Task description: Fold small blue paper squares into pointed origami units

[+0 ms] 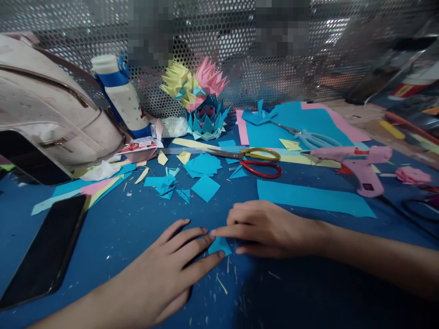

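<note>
A small folded piece of blue paper [219,246] lies flat on the blue table, partly covered by fingers. My left hand [187,258] has its fingers spread, with fingertips resting on the paper's left and lower edges. My right hand [264,228] touches the paper's top with its stretched index finger, while its other fingers are curled. Just beyond the hands sit a blue paper square [206,188], a stack of blue squares [203,165] and several folded blue pieces [166,185]. A blue paper strip [315,198] lies past my right hand.
Scissors [254,157] lie behind the squares. A pink glue gun [363,167] and pliers [308,135] are at right. Folded-paper flowers [206,119] stand at the back near a bottle [120,96]. A phone [44,251] and a backpack [51,96] are at left.
</note>
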{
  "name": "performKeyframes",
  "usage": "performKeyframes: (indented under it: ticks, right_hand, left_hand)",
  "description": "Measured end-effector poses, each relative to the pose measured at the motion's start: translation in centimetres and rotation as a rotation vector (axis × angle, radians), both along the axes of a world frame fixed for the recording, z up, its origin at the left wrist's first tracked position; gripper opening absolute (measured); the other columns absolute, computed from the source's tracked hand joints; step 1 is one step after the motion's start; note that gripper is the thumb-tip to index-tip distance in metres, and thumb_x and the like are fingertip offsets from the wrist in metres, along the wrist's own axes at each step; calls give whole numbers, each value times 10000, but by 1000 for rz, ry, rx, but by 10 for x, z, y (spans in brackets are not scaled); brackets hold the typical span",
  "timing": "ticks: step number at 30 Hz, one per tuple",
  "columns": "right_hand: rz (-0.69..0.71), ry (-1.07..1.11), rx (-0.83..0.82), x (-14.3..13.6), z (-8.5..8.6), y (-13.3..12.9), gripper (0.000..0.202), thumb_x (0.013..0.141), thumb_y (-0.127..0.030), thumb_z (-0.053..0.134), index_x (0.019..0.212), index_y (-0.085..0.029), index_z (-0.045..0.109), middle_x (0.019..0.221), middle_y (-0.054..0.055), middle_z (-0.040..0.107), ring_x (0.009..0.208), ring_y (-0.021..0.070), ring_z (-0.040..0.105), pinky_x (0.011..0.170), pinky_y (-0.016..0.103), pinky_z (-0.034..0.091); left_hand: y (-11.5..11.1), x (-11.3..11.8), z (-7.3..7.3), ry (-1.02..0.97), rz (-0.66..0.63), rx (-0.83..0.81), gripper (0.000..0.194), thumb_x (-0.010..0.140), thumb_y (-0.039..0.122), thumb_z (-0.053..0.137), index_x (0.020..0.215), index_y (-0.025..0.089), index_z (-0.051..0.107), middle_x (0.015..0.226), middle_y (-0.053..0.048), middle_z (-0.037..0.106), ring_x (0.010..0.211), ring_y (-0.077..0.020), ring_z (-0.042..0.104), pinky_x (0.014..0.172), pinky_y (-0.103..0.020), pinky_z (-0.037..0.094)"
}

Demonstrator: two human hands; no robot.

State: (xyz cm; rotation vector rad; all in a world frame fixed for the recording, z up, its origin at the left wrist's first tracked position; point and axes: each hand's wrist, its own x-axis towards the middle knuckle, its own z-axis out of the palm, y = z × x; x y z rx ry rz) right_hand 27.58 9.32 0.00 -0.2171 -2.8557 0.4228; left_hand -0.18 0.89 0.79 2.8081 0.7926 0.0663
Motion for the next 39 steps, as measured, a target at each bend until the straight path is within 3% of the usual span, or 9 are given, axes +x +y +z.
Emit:
performKeyframes:
  ticks: [4, 8, 16, 24, 30, 39]
  right_hand:
    - [-9, -43, -127, -2, 1, 2, 341, 1041, -371, 397, 1280, -169, 534, 1104, 94, 605, 919, 170, 538, 776, 288, 433]
    - [-8, -32, -213, -4, 3, 3, 296, 1039, -374, 399, 1121, -162, 589, 1012, 81, 621, 893, 167, 536, 782, 278, 425]
    - [-33, 24, -300, -9, 6, -8, 175, 1003, -307, 513, 978, -170, 621, 920, 33, 608, 826, 133, 524, 743, 244, 389]
    - [-243, -21, -421, -18, 4, -19, 144, 963, -310, 582, 902, -189, 631, 946, 20, 614, 879, 149, 557, 744, 257, 378]
    - [-275, -19, -415, -21, 3, -23, 116, 956, -278, 579, 897, -183, 608, 940, 23, 611, 868, 158, 543, 739, 269, 371]
    - [-297, 28, -386, -23, 0, -27, 54, 868, -132, 615, 877, -174, 583, 889, 10, 598, 810, 142, 523, 711, 260, 357]
  left_hand:
    - [-1, -1, 1, 0, -24, 1, 650, 868, 110, 502, 1490, 236, 364, 1465, -93, 457, 1365, -299, 404, 1161, -592, 300]
    - [0, -3, -1, -47, -67, 37, 576, 900, 127, 509, 1462, 202, 404, 1446, -121, 481, 1368, -287, 413, 1180, -574, 280]
    - [0, -1, -1, -39, -71, 27, 569, 905, 120, 479, 1462, 201, 401, 1468, -88, 472, 1376, -262, 405, 1201, -547, 253]
    - [-1, -1, 0, -23, -67, 9, 595, 906, 135, 497, 1483, 226, 378, 1449, -79, 483, 1367, -272, 400, 1196, -569, 238]
    - [-1, -2, -1, -12, -106, 31, 594, 927, 149, 501, 1501, 181, 351, 1424, -103, 494, 1368, -274, 390, 1200, -576, 217]
    - [-1, -1, -7, -93, -127, 155, 447, 1002, 152, 411, 1447, 137, 444, 1309, -88, 580, 1296, -243, 456, 1234, -515, 91]
